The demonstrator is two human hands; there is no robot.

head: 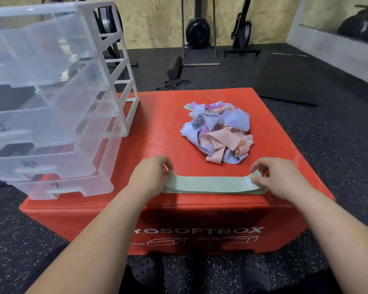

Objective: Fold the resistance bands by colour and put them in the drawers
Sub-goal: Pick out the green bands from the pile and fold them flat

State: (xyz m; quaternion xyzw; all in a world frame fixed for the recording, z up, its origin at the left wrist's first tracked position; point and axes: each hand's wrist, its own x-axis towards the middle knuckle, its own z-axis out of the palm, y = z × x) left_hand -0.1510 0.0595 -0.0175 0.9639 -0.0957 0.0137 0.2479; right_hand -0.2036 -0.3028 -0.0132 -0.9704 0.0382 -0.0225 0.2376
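A stack of flat green resistance bands (210, 184) lies along the front edge of the red soft box (157, 124). My left hand (151, 175) pinches the stack's left end. My right hand (278, 177) pinches its right end, lifting the top layer slightly. Behind them sits a tangled pile of blue, pink and purple bands (219, 134), with a bit of green at the back. A clear plastic drawer unit (51, 102) stands on the box's left side, its several drawers pulled open in steps; the upper ones look empty.
The red box rests on a dark speckled gym floor (338, 145). My dark shoes (253, 272) show below the box front. A black mat (289, 79), a foam roller (174, 66) and exercise machines (198, 32) stand further back against a plywood wall.
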